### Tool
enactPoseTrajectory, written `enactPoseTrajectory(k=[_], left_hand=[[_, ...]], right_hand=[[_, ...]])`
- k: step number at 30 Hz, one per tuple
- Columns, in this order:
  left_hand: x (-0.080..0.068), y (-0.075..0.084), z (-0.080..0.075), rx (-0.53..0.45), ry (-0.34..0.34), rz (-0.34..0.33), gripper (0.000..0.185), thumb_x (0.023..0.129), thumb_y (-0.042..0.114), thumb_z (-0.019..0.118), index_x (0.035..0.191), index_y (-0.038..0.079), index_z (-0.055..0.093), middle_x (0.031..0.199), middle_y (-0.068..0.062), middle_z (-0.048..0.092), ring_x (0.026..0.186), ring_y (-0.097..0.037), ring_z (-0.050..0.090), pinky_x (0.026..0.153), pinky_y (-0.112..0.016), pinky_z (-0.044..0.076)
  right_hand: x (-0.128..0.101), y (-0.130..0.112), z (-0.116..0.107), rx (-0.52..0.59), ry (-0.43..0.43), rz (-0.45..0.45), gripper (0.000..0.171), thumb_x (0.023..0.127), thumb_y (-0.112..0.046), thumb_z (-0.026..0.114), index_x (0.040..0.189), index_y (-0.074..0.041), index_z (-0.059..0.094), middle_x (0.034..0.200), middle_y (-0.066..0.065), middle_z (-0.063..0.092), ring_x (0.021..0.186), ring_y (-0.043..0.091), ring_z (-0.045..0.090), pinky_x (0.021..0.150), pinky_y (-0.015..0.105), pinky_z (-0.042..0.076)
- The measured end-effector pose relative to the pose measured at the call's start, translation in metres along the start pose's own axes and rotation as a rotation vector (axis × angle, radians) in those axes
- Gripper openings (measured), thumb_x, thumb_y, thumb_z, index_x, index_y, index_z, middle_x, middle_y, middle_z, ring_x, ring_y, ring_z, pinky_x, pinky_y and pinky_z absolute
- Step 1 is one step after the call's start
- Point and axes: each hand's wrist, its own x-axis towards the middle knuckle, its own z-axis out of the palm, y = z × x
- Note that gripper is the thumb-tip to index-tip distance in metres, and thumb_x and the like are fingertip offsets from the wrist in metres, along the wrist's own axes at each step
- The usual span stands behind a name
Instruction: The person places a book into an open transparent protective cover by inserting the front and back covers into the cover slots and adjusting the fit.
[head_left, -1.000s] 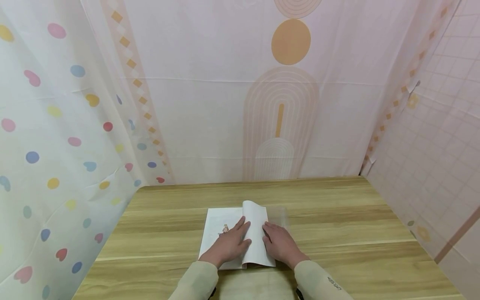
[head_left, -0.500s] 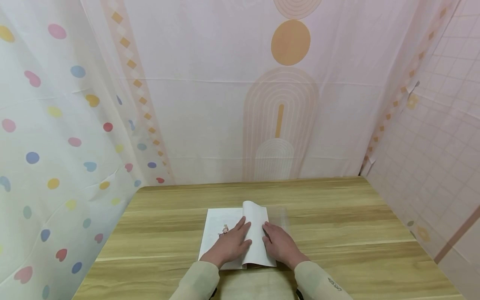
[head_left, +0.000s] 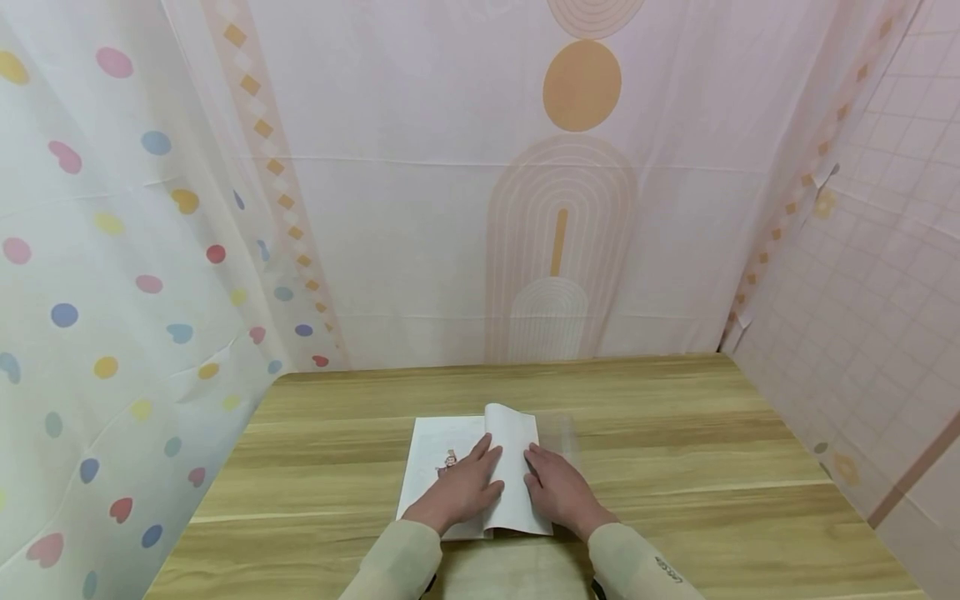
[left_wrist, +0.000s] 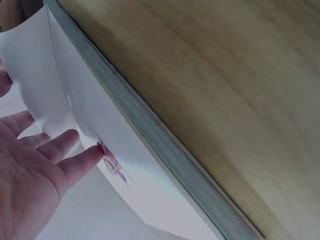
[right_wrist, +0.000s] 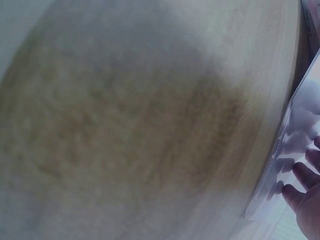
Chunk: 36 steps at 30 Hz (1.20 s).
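Where the head view hides it, the book [left_wrist: 165, 150] shows its page edges.

Left hand [head_left: 457, 493] and right hand [head_left: 558, 492] press flat on the open book [head_left: 480, 475].

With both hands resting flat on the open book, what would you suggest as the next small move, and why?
Probably slide the right hand outward, smoothing the bulging page flat. The page arches up at its far edge, while the left hand already presses with straight fingers near the small coloured drawing, steadying the book on the wooden table.
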Motion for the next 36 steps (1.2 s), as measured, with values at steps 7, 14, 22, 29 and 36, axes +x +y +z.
enactPoseTrajectory(k=[7, 14, 22, 29, 36], left_hand=[[0.002, 0.002, 0.000, 0.022, -0.022, 0.006, 0.056, 0.099, 0.027, 0.056, 0.147, 0.000, 0.044, 0.159, -0.020, 0.028, 0.136, -0.038, 0.043, 0.103, -0.054, 0.043], [0.002, 0.008, 0.000, 0.102, -0.020, -0.003, 0.056, 0.098, 0.030, 0.058, 0.146, 0.003, 0.047, 0.158, -0.017, 0.032, 0.132, -0.038, 0.048, 0.093, -0.063, 0.046], [0.000, 0.007, 0.003, 0.090, 0.006, 0.021, 0.056, 0.100, 0.030, 0.055, 0.147, 0.002, 0.045, 0.157, -0.019, 0.033, 0.130, -0.037, 0.050, 0.094, -0.056, 0.049], [-0.008, -0.002, 0.003, -0.084, 0.015, 0.022, 0.055, 0.102, 0.021, 0.048, 0.149, -0.007, 0.037, 0.156, -0.024, 0.032, 0.141, -0.037, 0.035, 0.111, -0.053, 0.033], [-0.009, -0.006, 0.004, -0.115, 0.016, 0.026, 0.058, 0.101, 0.023, 0.051, 0.149, -0.006, 0.036, 0.155, -0.023, 0.034, 0.141, -0.038, 0.035, 0.112, -0.056, 0.030]], right_hand=[[0.000, -0.001, -0.001, 0.003, -0.010, 0.010, 0.042, 0.099, -0.012, 0.055, 0.135, 0.009, 0.054, 0.143, 0.024, 0.050, 0.133, 0.040, 0.046, 0.108, 0.054, 0.036], [-0.001, -0.001, 0.000, 0.014, 0.004, 0.002, 0.042, 0.098, -0.011, 0.056, 0.135, 0.010, 0.054, 0.143, 0.024, 0.050, 0.132, 0.040, 0.047, 0.108, 0.054, 0.037], [-0.001, -0.001, 0.001, 0.010, 0.023, -0.015, 0.042, 0.099, -0.013, 0.056, 0.135, 0.009, 0.055, 0.143, 0.024, 0.050, 0.131, 0.041, 0.047, 0.107, 0.054, 0.037], [-0.002, -0.002, -0.001, 0.036, 0.033, 0.024, 0.043, 0.098, -0.015, 0.057, 0.135, 0.008, 0.055, 0.143, 0.026, 0.049, 0.132, 0.043, 0.045, 0.107, 0.057, 0.036], [-0.002, -0.003, -0.004, 0.031, 0.033, 0.041, 0.043, 0.098, -0.017, 0.058, 0.134, 0.007, 0.056, 0.141, 0.025, 0.051, 0.131, 0.043, 0.046, 0.106, 0.058, 0.036]])
